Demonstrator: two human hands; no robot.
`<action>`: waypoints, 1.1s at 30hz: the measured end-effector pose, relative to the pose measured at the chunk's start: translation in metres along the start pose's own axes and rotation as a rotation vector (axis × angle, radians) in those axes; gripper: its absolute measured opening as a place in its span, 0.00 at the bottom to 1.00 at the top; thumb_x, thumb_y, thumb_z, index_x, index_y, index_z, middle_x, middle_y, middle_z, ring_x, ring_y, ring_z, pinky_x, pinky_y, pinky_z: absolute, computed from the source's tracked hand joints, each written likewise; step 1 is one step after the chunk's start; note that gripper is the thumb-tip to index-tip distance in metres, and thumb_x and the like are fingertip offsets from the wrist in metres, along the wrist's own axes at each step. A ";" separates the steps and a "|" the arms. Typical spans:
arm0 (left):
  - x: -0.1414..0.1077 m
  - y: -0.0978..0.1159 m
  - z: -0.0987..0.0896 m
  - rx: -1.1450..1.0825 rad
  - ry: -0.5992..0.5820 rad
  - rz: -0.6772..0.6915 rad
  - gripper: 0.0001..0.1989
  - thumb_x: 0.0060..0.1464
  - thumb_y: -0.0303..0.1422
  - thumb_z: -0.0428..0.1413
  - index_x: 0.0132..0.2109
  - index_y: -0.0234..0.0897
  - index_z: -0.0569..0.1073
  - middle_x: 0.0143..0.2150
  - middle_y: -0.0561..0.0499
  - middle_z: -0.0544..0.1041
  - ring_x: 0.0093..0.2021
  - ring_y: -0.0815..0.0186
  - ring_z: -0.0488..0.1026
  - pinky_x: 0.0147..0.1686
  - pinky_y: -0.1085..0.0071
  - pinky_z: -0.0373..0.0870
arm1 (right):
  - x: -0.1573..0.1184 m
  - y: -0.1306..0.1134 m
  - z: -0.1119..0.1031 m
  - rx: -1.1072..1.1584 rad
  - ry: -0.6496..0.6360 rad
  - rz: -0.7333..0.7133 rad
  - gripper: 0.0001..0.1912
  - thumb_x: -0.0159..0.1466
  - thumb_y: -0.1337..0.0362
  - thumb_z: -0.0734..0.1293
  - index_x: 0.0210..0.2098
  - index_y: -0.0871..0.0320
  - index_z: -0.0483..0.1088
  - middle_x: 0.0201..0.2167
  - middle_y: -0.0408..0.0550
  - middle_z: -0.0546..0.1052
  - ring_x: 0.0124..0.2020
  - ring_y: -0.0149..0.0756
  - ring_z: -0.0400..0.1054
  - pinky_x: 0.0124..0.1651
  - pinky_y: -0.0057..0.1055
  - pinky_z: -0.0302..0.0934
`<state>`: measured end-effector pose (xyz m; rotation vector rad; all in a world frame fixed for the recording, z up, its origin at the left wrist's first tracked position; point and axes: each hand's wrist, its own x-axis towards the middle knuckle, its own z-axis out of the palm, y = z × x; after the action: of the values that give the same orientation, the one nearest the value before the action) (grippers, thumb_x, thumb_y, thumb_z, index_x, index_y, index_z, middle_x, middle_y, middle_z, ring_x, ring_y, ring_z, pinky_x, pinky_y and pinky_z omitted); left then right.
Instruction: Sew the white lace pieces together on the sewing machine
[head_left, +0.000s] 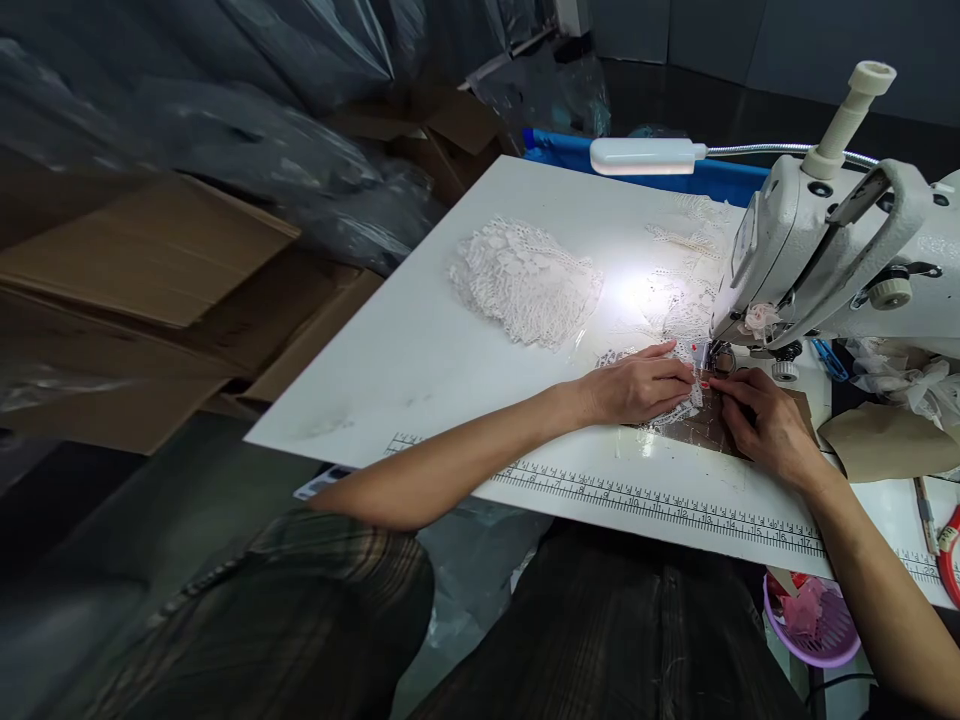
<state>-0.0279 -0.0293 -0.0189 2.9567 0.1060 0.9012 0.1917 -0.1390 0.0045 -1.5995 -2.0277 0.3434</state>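
Note:
White lace point(679, 412) lies under the presser area of a sewing machine point(795, 260). My left hand point(641, 388) rests on this lace just left of the needle, its fingers stretched out and pressing down. My right hand point(772, 420) is on the other side, with a fingertip near the needle and the fingers apart. Beneath both hands is a brownish plate point(701, 432) on the table. Small red marks show close to the fingertips. The lace edge at the needle is partly hidden by my fingers.
A heap of white lace point(529, 280) lies on the white table point(390, 370), with more lace pieces point(686, 285) behind the hands. A lamp point(645, 156) hangs above. A ruler strip point(637, 500) runs along the front edge. Blue snips point(829, 360) lie right; cardboard boxes point(150, 250) stand left.

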 end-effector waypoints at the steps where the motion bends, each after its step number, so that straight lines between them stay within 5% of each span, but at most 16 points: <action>1: 0.000 0.000 0.000 -0.004 0.007 0.005 0.10 0.69 0.27 0.50 0.45 0.35 0.77 0.45 0.47 0.81 0.47 0.69 0.79 0.64 0.58 0.68 | 0.000 -0.001 -0.001 -0.009 -0.001 -0.007 0.19 0.68 0.63 0.59 0.51 0.54 0.77 0.46 0.54 0.78 0.44 0.41 0.74 0.48 0.40 0.72; 11: 0.004 0.002 -0.007 -0.022 -0.079 -0.020 0.11 0.69 0.27 0.50 0.48 0.34 0.77 0.46 0.46 0.81 0.49 0.67 0.78 0.64 0.55 0.68 | -0.001 -0.009 -0.007 -0.222 -0.037 -0.245 0.18 0.67 0.67 0.61 0.51 0.51 0.78 0.44 0.52 0.76 0.40 0.38 0.72 0.37 0.32 0.71; 19: 0.007 0.004 -0.015 0.025 -0.051 -0.020 0.12 0.70 0.34 0.49 0.47 0.35 0.77 0.47 0.46 0.80 0.46 0.65 0.77 0.60 0.55 0.68 | -0.003 -0.011 0.001 -0.418 -0.008 -0.342 0.17 0.66 0.68 0.61 0.51 0.56 0.76 0.41 0.55 0.74 0.41 0.40 0.69 0.39 0.34 0.69; 24: 0.011 0.006 -0.017 0.167 -0.110 -0.093 0.14 0.70 0.36 0.48 0.45 0.35 0.76 0.47 0.45 0.80 0.42 0.61 0.74 0.44 0.61 0.66 | -0.004 -0.012 0.003 -0.396 0.002 -0.339 0.17 0.66 0.69 0.61 0.51 0.55 0.75 0.41 0.54 0.74 0.40 0.40 0.69 0.39 0.34 0.69; 33: 0.010 0.006 -0.016 0.277 -0.201 -0.089 0.15 0.70 0.36 0.46 0.48 0.32 0.75 0.53 0.42 0.78 0.43 0.60 0.72 0.43 0.62 0.62 | -0.005 -0.011 0.002 -0.322 0.026 -0.318 0.17 0.66 0.69 0.60 0.50 0.56 0.76 0.42 0.54 0.74 0.39 0.39 0.70 0.37 0.33 0.69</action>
<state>-0.0282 -0.0343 0.0002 3.2446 0.3795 0.6183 0.1819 -0.1465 0.0071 -1.4092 -2.3604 -0.1276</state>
